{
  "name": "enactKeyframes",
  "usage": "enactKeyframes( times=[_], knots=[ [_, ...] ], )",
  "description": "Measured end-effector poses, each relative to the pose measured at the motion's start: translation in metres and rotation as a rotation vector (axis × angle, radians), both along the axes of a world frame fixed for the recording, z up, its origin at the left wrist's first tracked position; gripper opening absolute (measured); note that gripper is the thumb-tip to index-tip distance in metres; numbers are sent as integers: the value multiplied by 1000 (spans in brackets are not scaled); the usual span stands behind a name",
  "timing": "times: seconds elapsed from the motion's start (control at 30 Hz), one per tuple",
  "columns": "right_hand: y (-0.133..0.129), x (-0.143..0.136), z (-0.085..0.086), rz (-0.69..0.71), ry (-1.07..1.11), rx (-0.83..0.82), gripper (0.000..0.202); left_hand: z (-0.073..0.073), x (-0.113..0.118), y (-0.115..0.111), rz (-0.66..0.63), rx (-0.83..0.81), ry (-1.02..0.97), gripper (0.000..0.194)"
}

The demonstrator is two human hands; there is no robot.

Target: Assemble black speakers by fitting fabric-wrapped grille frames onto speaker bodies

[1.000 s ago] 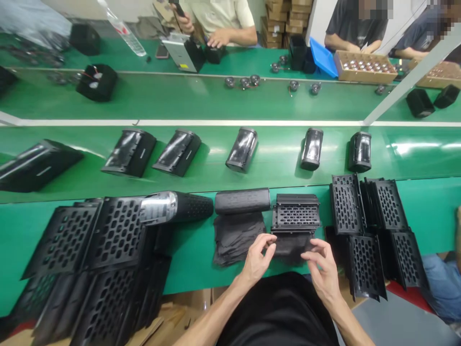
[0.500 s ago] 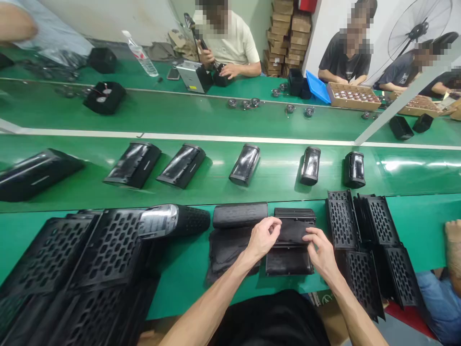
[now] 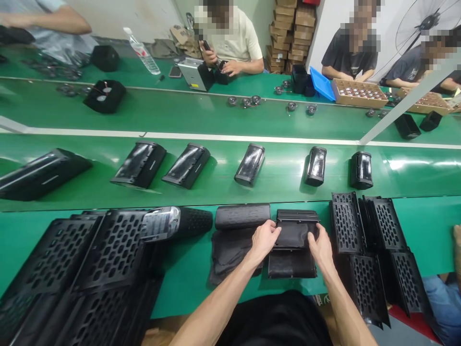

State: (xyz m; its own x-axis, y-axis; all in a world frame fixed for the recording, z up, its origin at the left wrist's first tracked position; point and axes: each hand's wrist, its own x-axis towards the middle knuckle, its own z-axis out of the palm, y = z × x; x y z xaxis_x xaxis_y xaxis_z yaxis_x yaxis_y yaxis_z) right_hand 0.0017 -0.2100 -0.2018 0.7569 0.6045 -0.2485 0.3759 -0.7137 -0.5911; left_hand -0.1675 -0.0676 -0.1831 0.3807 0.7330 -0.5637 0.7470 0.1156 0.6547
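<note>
The left grip and right grip touch opposite ends of the black sheet lying between them on a black panel, seemingly aligning it, so any further adjustment calls for even contact, though whether either pinches it I cannot tell.

Left hand and right hand level, forearms converging forward, fingers bent

Far bench — clear bottle, blue tray, phone; behind, stacked cartons — wall-side fan.
</note>
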Motion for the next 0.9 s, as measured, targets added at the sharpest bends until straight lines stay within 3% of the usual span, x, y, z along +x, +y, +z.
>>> enactKeyframes(
  times=[0.13,0.23,0.4,0.53,0.73,0.9],
  knots=[
    [-2,-6,5,-17,-2,-11,71,-6,-1,-2,81,-19,-116,16],
    [-5,-14,18,-49,43,21,72,-2,-9,-1,146,-20,-236,21],
    [-8,-17,40,-167,326,268,73,22,-33,2,266,-113,-437,39],
    [-2,-9,51,-187,538,374,57,44,-46,2,368,-231,-575,44],
    [6,-9,67,-135,570,482,44,65,-45,-3,469,-255,-691,48],
    [7,-14,79,-96,530,532,46,71,-48,-4,500,-300,-734,57]
  ],
)
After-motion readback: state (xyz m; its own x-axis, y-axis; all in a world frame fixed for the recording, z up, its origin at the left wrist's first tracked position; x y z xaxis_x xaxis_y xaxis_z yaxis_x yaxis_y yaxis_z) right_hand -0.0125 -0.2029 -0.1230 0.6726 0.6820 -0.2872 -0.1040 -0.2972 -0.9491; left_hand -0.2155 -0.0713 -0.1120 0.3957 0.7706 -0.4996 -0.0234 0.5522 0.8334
